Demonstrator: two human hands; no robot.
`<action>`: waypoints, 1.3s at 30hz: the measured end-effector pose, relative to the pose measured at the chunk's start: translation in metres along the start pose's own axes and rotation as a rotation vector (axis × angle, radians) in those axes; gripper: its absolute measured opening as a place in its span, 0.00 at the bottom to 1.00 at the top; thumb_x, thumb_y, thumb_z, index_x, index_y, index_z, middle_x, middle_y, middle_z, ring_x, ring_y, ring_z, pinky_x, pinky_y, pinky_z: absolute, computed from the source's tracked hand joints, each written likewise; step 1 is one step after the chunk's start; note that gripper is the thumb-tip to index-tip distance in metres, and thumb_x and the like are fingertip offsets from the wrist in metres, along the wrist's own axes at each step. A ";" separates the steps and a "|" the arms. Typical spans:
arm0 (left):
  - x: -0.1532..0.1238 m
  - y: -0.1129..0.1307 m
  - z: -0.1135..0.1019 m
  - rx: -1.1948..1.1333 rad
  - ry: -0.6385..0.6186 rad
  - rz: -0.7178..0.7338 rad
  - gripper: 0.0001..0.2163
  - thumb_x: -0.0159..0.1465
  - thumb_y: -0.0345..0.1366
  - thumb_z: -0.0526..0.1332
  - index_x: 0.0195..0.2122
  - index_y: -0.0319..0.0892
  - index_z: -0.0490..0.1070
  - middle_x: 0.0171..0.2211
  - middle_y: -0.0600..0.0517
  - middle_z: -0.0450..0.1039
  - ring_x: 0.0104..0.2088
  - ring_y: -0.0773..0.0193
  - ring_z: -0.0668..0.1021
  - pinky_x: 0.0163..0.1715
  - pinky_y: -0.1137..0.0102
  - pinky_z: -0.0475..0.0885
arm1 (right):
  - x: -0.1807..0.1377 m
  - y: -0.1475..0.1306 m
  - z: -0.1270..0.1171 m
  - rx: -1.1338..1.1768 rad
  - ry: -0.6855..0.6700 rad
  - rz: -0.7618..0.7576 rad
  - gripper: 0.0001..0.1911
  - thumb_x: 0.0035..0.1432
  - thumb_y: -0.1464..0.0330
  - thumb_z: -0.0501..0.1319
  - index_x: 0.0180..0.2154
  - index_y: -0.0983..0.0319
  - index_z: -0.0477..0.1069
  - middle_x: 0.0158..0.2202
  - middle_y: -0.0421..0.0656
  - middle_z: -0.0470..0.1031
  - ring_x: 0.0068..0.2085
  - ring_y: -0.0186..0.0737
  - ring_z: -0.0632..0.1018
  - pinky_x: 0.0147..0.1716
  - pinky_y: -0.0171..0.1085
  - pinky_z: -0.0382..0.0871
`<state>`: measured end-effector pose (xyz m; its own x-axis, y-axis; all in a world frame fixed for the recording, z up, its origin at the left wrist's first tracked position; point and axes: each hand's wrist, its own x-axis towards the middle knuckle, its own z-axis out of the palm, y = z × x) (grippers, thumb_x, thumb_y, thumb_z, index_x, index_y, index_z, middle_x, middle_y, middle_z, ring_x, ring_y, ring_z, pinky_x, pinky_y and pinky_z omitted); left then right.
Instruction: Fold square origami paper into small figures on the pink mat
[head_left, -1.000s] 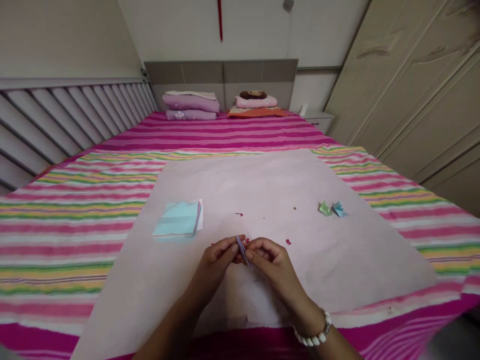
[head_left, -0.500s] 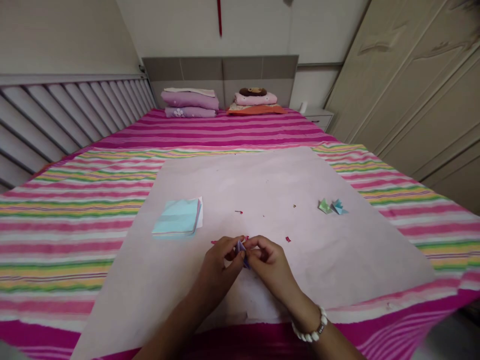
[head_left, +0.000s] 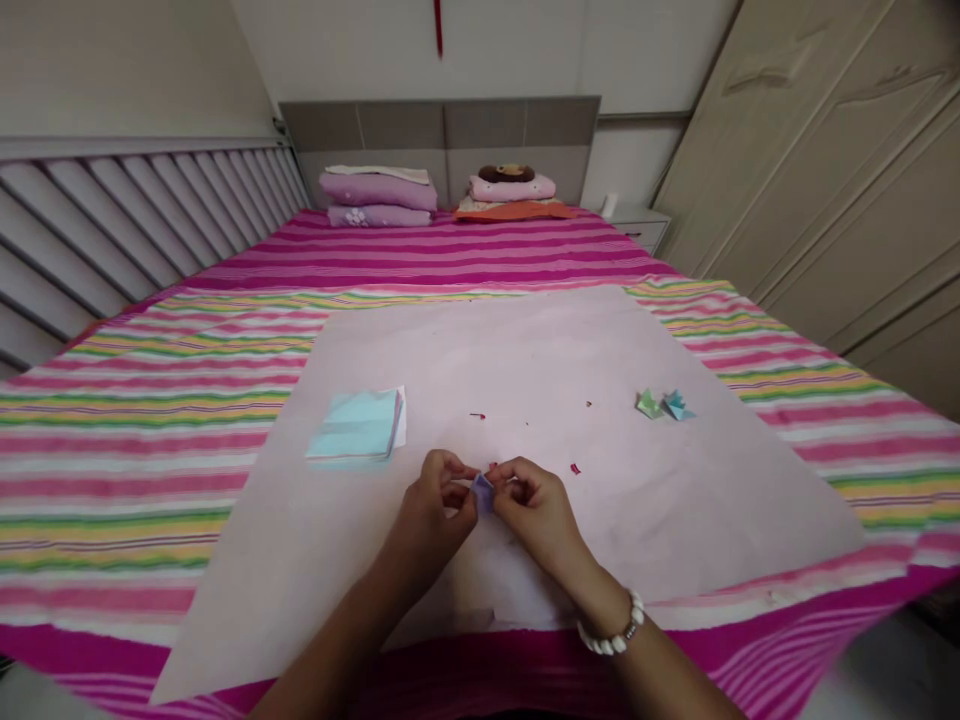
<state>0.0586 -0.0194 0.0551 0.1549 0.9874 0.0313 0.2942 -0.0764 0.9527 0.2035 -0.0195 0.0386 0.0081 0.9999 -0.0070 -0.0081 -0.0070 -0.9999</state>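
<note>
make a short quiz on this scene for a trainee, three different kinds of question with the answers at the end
1. True or false: the white bracelet is worn on the right wrist.
2. What colour is the small folded paper held between the left hand and the right hand? a) green b) purple c) orange
3. Which lies farther right in the picture: the green folded piece or the blue folded piece?

Key: 1 true; 2 b; 3 the blue folded piece

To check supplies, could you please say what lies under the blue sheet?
Under the blue sheet, a white sheet and other paper edges show at right; the rest is covered.
</note>
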 end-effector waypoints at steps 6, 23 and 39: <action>0.001 -0.006 -0.008 0.168 -0.090 0.192 0.05 0.60 0.28 0.54 0.29 0.43 0.65 0.42 0.46 0.78 0.45 0.60 0.79 0.42 0.66 0.74 | 0.002 0.001 0.001 0.099 0.008 -0.003 0.13 0.40 0.73 0.61 0.34 0.62 0.74 0.25 0.37 0.70 0.22 0.29 0.66 0.22 0.31 0.60; 0.000 -0.009 -0.003 0.195 -0.006 0.105 0.13 0.57 0.36 0.64 0.43 0.45 0.68 0.33 0.53 0.79 0.29 0.65 0.77 0.33 0.69 0.72 | -0.001 -0.004 -0.010 0.215 -0.112 0.040 0.06 0.48 0.66 0.65 0.32 0.61 0.75 0.22 0.38 0.73 0.25 0.34 0.72 0.28 0.35 0.67; -0.006 -0.006 -0.001 0.114 -0.203 -0.044 0.11 0.58 0.43 0.61 0.33 0.41 0.73 0.20 0.56 0.68 0.21 0.69 0.69 0.22 0.74 0.62 | 0.000 -0.006 -0.012 0.191 -0.132 0.009 0.11 0.48 0.61 0.68 0.25 0.62 0.74 0.23 0.38 0.72 0.26 0.33 0.70 0.27 0.34 0.64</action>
<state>0.0548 -0.0244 0.0497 0.3225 0.9430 -0.0823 0.4076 -0.0599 0.9112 0.2154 -0.0195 0.0444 -0.1240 0.9923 -0.0026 -0.1971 -0.0272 -0.9800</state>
